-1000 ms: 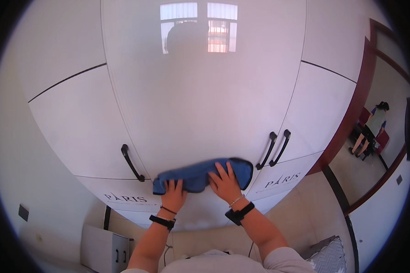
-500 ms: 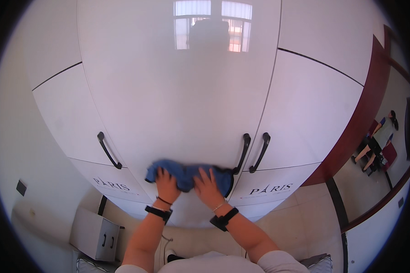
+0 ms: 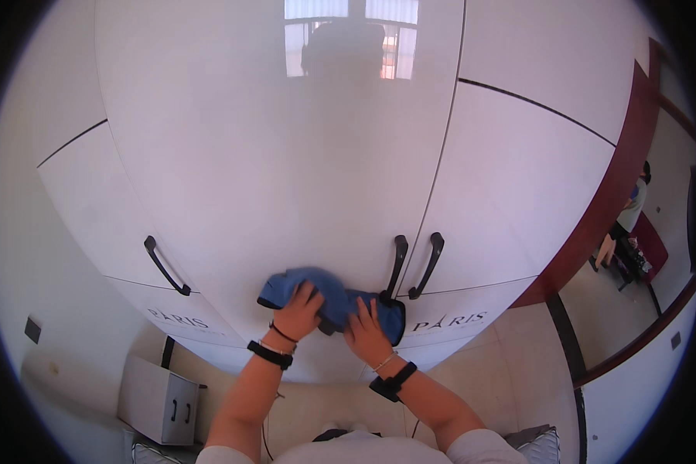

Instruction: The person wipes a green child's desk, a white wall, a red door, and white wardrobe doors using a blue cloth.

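Observation:
A blue cloth (image 3: 329,295) is bunched up against a glossy white wardrobe door (image 3: 271,178), low down near its black handle (image 3: 395,267). My left hand (image 3: 298,311) presses on the cloth's left half, fingers curled over it. My right hand (image 3: 366,333) lies flat on its right half, fingers spread, just left of the handle. Both wrists wear dark bands.
Two more black handles, one (image 3: 428,265) on the right door and one (image 3: 165,265) on the left door. A small white bedside cabinet (image 3: 156,400) stands at lower left. A dark red door frame (image 3: 611,193) is at right, with a person (image 3: 625,220) beyond it.
The cloth was spread wide between my hands; it is now bunched and my hands are closer together. The view has shifted so the wardrobe sits further right.

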The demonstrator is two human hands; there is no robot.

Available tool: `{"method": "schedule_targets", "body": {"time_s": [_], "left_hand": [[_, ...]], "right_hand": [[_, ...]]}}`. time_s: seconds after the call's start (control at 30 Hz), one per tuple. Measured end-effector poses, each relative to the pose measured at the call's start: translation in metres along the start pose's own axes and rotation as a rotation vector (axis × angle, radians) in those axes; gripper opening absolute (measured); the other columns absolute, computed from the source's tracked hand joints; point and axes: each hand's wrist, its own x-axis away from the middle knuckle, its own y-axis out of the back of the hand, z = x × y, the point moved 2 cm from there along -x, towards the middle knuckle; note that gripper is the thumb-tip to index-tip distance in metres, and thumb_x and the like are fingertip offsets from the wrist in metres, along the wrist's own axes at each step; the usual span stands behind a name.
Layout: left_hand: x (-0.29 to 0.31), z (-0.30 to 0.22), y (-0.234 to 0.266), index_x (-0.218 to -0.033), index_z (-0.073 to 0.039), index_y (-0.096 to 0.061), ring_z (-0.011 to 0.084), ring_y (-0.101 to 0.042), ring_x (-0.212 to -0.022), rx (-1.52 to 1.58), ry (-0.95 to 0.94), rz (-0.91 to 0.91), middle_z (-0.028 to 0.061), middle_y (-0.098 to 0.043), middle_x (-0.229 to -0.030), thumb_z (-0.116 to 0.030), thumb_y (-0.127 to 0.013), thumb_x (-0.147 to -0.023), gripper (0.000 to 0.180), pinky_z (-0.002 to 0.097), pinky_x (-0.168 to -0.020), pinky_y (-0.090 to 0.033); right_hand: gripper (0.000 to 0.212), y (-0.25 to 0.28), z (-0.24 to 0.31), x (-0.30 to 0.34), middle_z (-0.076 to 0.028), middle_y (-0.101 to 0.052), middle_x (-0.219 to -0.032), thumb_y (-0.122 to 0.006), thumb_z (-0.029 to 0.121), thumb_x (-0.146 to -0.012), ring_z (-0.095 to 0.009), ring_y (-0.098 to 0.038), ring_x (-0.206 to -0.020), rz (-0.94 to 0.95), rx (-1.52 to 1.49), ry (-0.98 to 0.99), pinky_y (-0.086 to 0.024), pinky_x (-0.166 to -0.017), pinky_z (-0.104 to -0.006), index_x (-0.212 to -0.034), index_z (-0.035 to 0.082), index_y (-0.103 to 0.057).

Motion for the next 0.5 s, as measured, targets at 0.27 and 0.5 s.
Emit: {"method": "schedule_targets", "body": {"time_s": [0.27,0.5], "left_hand": [[0.045,0.005,-0.03,-0.099,-0.017,-0.063,0.0274,-0.057,-0.094,0.293,-0.066,0.223,0.0039,-0.06,-0.104,-0.014,-0.057,-0.075,0.025,0.0403,-0.083,-0.043],[0.037,-0.029,-0.039,-0.112,-0.019,-0.058,0.0281,-0.055,-0.099,0.285,-0.25,0.296,0.0063,-0.059,-0.106,-0.015,-0.052,-0.083,0.03,0.0403,-0.087,-0.043]], "right_hand": [[0.029,-0.039,-0.02,0.055,-0.029,-0.038,-0.126,-0.056,0.009,-0.076,-0.052,-0.031,-0.12,0.173,-0.033,-0.18,-0.034,-0.099,-0.0494,-0.102,-0.002,-0.05],[0.039,-0.02,-0.061,0.091,-0.023,-0.035,-0.133,-0.059,0.012,-0.075,-0.043,-0.027,-0.127,0.046,0.203,-0.157,-0.028,-0.104,-0.0464,-0.109,-0.003,-0.049]]}}
